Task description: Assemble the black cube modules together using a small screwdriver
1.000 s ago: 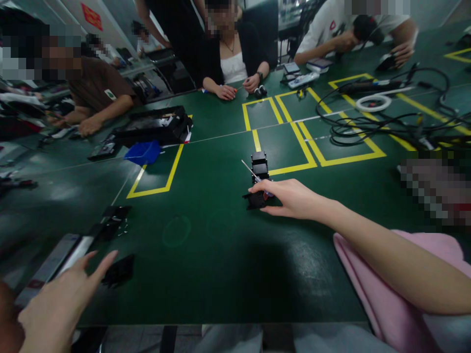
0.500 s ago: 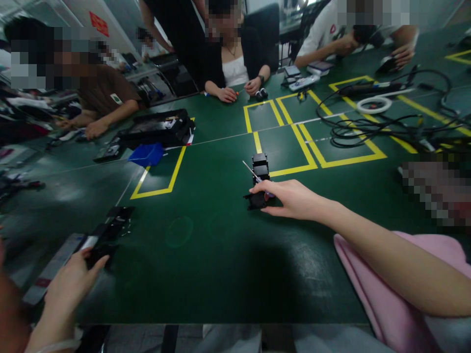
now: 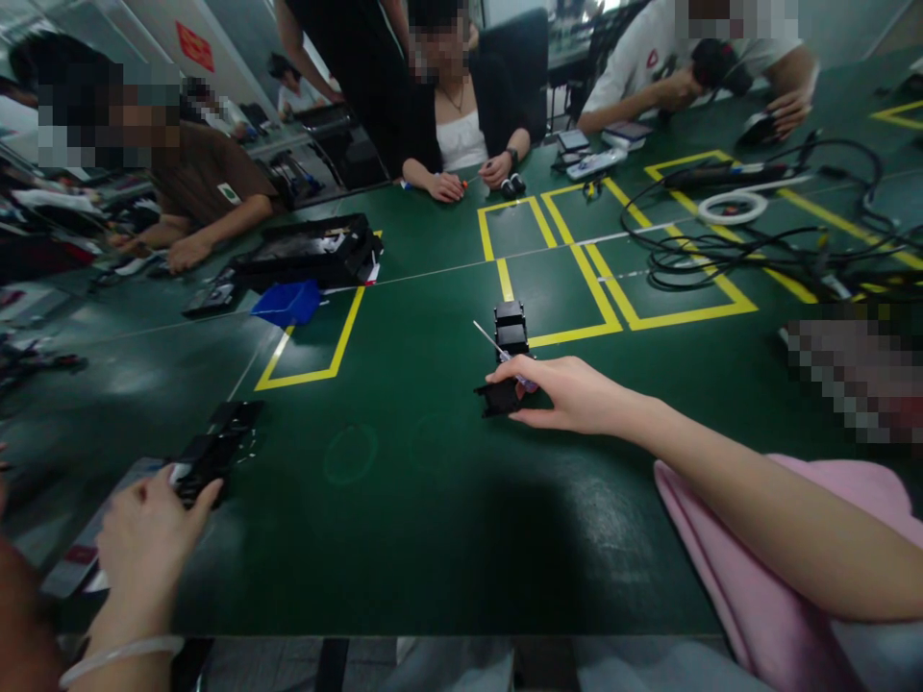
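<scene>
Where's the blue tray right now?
In the head view, the blue tray is on the green table, left of centre, just in front of the long black case and at the far end of a yellow-taped outline.

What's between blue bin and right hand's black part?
Between the blue bin and black part: mostly bare green tabletop, crossed by yellow tape, per head view.

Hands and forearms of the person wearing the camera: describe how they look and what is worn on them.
Both hands are ungloved. The left hand has a slim, whitish, smooth band around its wrist. The right hand has no band or watch; its forearm is bare up to a pale greyish sleeve near the elbow.
</scene>
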The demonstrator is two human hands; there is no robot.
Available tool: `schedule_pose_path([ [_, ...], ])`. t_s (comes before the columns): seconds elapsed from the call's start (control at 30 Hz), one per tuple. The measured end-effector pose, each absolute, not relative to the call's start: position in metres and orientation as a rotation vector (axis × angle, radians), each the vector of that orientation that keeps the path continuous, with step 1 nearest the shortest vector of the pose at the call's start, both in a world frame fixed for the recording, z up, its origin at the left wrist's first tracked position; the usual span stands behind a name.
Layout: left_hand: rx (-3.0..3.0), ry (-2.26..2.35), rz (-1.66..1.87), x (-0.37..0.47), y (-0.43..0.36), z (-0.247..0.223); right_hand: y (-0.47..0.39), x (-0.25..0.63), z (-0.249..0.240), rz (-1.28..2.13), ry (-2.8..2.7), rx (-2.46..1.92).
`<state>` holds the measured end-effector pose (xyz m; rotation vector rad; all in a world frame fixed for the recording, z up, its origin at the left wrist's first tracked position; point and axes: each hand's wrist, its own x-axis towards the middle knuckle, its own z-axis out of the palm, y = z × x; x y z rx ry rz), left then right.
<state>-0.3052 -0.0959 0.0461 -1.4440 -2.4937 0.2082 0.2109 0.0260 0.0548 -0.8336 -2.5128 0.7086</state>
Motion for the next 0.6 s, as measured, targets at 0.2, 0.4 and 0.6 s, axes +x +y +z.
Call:
schedule_pose_path([
  [0.2, -1.927, -1.88, -0.381, -0.175, -0.076, 0.06, 0.021, 0.207, 0.06, 0.924, -2.391, -0.789],
  [0.4, -2.576, -1.212, -0.708, -0.059, -0.064, 0.052, 0.012, 0.199, 0.062, 1.128, -2.201, -0.741],
  [0.6, -2.796, -1.221, -0.99, -0.023, -0.046, 0.059, 0.007, 0.196, 0.062, 1.305, -2.054, -0.726],
])
